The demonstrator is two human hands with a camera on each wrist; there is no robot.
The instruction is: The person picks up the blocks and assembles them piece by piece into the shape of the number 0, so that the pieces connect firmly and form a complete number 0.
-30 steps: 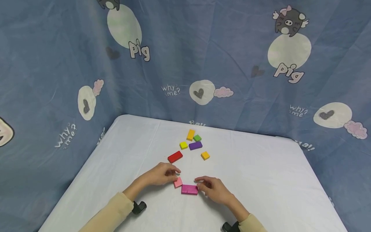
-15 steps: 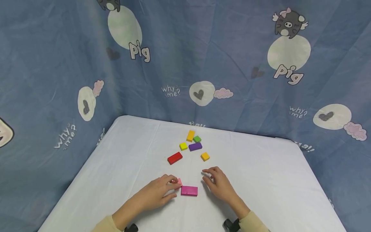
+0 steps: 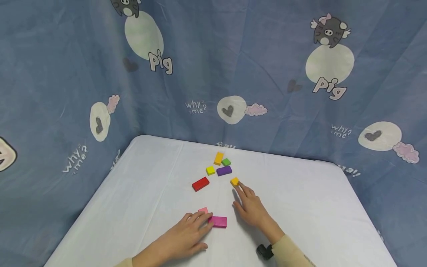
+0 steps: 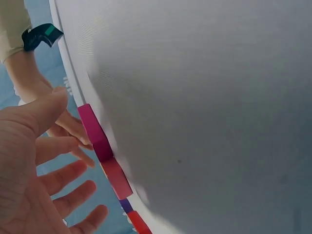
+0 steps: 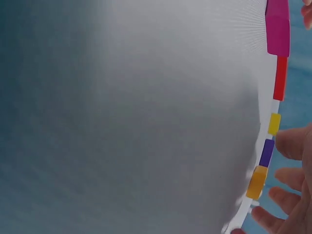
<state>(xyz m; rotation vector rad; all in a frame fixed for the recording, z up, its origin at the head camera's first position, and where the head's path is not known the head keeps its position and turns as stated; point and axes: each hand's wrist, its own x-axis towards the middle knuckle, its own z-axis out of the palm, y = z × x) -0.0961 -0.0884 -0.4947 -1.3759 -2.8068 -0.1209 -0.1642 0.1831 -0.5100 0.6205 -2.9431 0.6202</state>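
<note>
In the head view my left hand (image 3: 185,235) is held with fingers extended over the near part of the table. Its fingertips overlap a small pink block (image 3: 203,210) and the left end of a magenta block (image 3: 219,222); the left wrist view shows the fingers spread and apart from the magenta block (image 4: 96,134). My right hand (image 3: 252,208) reaches forward, its fingertips at a small yellow-orange block (image 3: 234,181) and partly covering it. Whether they touch it I cannot tell. From the right wrist, that hand's fingers look loosely extended beside an orange block (image 5: 257,183).
Farther back lie a red block (image 3: 201,184), a yellow block (image 3: 210,170), a purple block (image 3: 224,170), a green block (image 3: 226,162) and an oblong orange block (image 3: 218,158). A white cloth covers the table (image 3: 300,207). A blue printed curtain (image 3: 273,74) hangs behind.
My left hand has let go of the pink block and drawn back toward me. My right hand has left the magenta block's right end and moved forward to the yellow-orange block.
</note>
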